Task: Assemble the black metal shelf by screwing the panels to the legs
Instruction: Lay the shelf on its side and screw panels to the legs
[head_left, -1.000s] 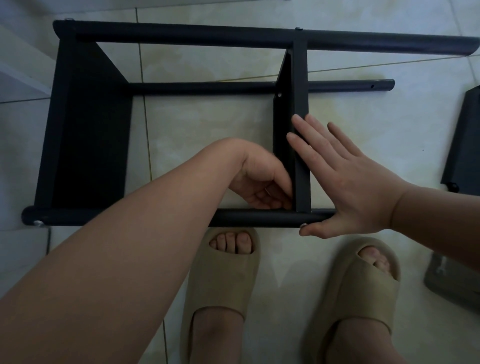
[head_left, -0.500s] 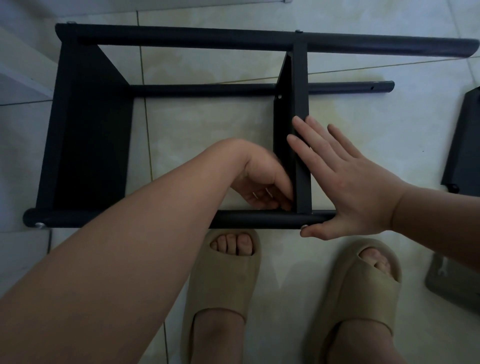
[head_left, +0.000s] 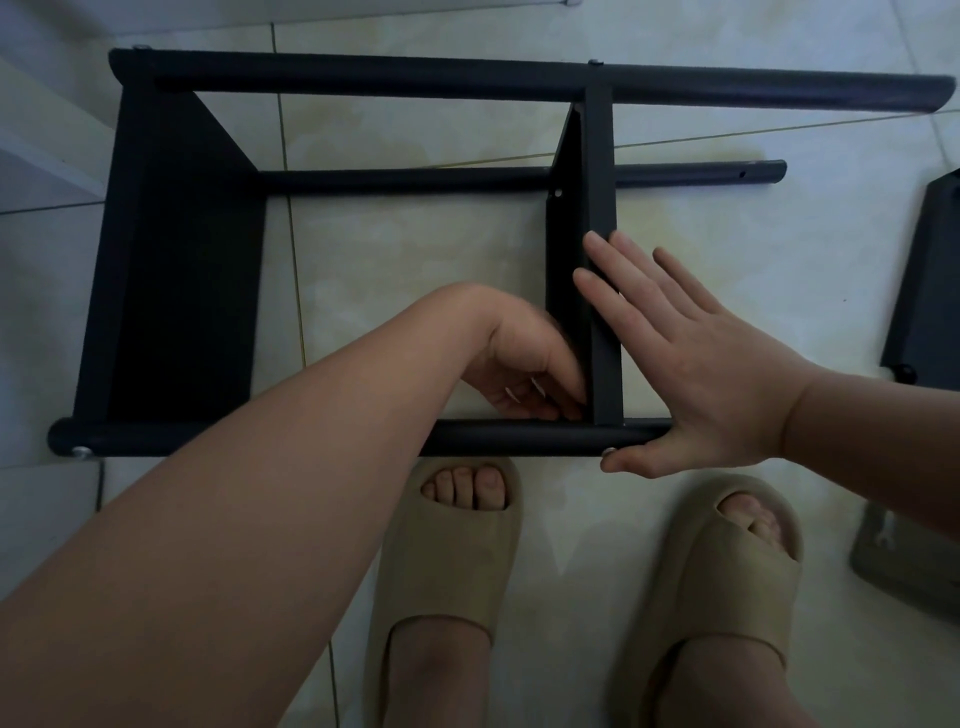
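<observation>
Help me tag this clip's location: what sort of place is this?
Probably a home, indoors: glossy pale floor tiles, the person's beige foam slide sandals, and a half-built black metal shelf lying on its side for self-assembly.

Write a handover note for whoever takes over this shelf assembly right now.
Left hand: fingers curled at the middle panel's inner corner by the near leg; whether it holds anything is hidden.
Right hand: flat against that panel, thumb by a screw.
Done: end panel fitted at the left.
Left: finish this corner; fit the spare panel lying on the right.
</observation>
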